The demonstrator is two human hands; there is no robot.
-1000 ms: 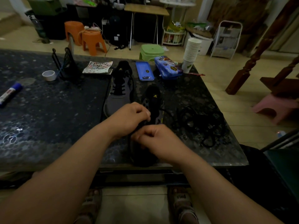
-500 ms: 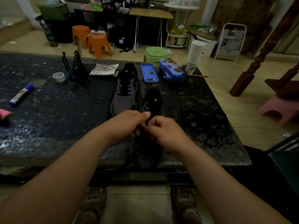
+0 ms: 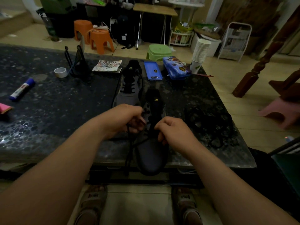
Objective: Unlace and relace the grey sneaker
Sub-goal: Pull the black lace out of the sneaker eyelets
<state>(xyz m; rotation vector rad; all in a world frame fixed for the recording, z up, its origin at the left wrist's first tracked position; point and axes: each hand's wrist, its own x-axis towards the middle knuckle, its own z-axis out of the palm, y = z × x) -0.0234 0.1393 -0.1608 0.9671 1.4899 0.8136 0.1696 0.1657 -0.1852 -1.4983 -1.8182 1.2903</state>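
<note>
A grey sneaker (image 3: pixel 151 153) lies at the near edge of the dark table (image 3: pixel 48 111), toe toward me and over the edge, its black tongue pointing away. My left hand (image 3: pixel 125 119) grips a black lace (image 3: pixel 129 150) at the shoe's left side; the lace runs down from the fist and hangs past the table edge. At the shoe's right side my right hand (image 3: pixel 173 132) is curled round the lace over the eyelets. A second grey sneaker (image 3: pixel 128 90), laced in black, lies just beyond my left hand.
A tangle of black cord (image 3: pixel 209 125) lies right of the shoe. Further back are a blue tray (image 3: pixel 153 70), a blue pencil case (image 3: pixel 176 68), a stack of paper cups (image 3: pixel 200 54), a tape roll (image 3: pixel 60 72), a black stand (image 3: pixel 78 62) and a marker (image 3: pixel 21 90).
My hands have moved apart, each to its own side of the shoe. The lace now hangs from my left hand. The camera tilted, so the table looks lower in view.
</note>
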